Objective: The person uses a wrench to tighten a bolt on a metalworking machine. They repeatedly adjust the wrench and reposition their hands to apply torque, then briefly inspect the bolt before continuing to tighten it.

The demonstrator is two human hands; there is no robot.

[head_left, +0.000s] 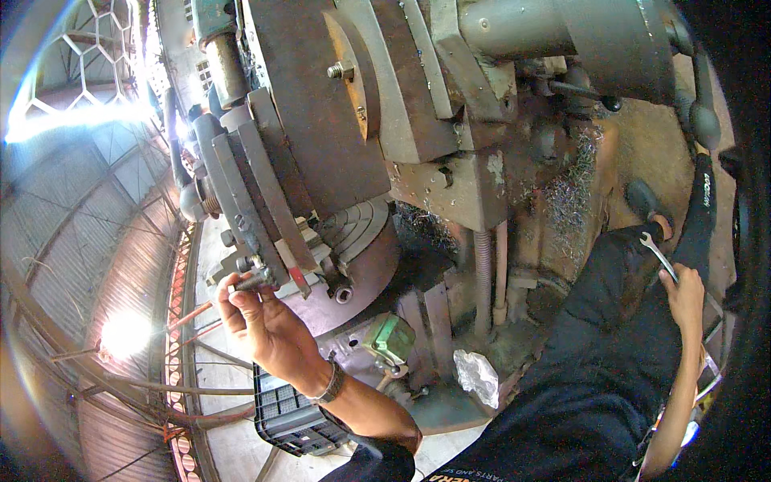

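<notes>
My left hand [269, 333], a watch on its wrist, is raised at the lower end of a machine's clamping block [253, 201]. Its thumb and fingers are closed round a dark threaded bolt [255, 283]. Whether the bolt is seated in the block or loose, I cannot tell. Off to the right, my right hand [684, 299] grips a metal spanner [660, 254] by its handle. The spanner's open jaw points up and away from the machine, above my dark trousers. Behind the left hand is a round, ringed metal plate [365, 233], partly hidden by the block.
A large steel block [321, 120] with a protruding stud [340, 70] fills the upper middle. Metal shavings [574, 193] lie on the machine at right. Below are a black plastic crate [293, 414], a green part [391, 339] and crumpled clear plastic [477, 376]. Lever handles [704, 127] stick out at upper right.
</notes>
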